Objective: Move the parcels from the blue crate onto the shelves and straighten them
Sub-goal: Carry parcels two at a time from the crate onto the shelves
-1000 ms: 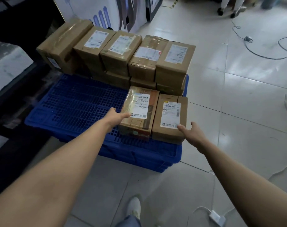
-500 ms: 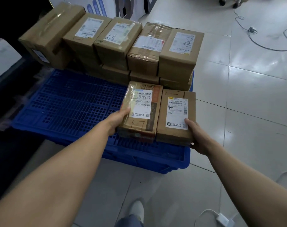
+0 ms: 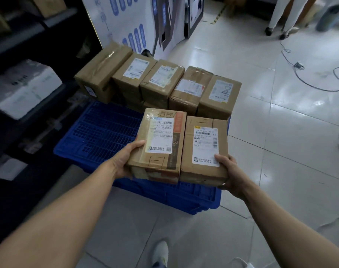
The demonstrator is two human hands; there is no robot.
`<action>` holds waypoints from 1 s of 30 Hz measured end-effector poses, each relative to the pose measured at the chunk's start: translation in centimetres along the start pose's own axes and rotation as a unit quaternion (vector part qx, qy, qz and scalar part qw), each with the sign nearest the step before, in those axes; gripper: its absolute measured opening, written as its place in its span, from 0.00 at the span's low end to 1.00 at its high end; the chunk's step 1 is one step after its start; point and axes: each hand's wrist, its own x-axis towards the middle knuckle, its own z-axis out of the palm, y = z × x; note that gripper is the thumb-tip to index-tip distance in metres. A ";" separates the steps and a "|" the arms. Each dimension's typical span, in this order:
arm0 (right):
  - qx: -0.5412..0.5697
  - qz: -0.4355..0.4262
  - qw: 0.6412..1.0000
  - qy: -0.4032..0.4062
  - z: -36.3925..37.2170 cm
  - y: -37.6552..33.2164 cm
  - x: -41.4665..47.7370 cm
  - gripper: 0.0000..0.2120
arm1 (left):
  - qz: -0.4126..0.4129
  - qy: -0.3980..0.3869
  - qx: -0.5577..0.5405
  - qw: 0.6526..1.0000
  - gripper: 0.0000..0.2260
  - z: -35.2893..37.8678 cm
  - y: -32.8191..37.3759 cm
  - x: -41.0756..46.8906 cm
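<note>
Looked down past a white shoe (image 3: pixel 161 252) at the bottom edge onto the tiled floor (image 3: pixel 281 151). Gripped two parcels side by side at centre frame, over the near rim of the blue crate (image 3: pixel 99 136) and, by the look of it, lifted clear of it. Clamped the left hand (image 3: pixel 126 161) on the near left corner of the taped parcel (image 3: pixel 159 144), with the thumb on top and the fingers hidden beneath. Clamped the right hand (image 3: pixel 229 171) on the near right corner of the plain parcel (image 3: pixel 203 147) in the same way. Pressed the two boxes together, long sides touching and labels up. Judged this to be the carry from crate to shelving, with most of the load not yet moved. Needed steady inward pressure from both hands to stop the seam between the boxes opening and either one sagging. Needed also a level hold and a turn toward the left of the frame without clipping the crate rim. Best then to land the pair flat on a shelf before releasing, and only afterwards to nudge the edges square. Noted, further back, the bare blue lattice at centre left, and beyond it a row of five parcels (image 3: pixel 174 88) stacked on a lower layer along the far side. Made out dark shelves (image 3: pixel 19 35) down the left edge, holding white packages (image 3: pixel 23 88). Farther off, saw a printed board (image 3: pixel 130 26) at top centre, a cable (image 3: pixel 310 82) at the right and a person's legs (image 3: pixel 281 14) at upper right.
</note>
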 end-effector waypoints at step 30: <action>-0.321 -0.165 0.706 -0.610 40.6 -10.8 -29.4 0.25 | 0.390 0.526 -0.355 0.667 0.19 -4.7 -15.7 -54.2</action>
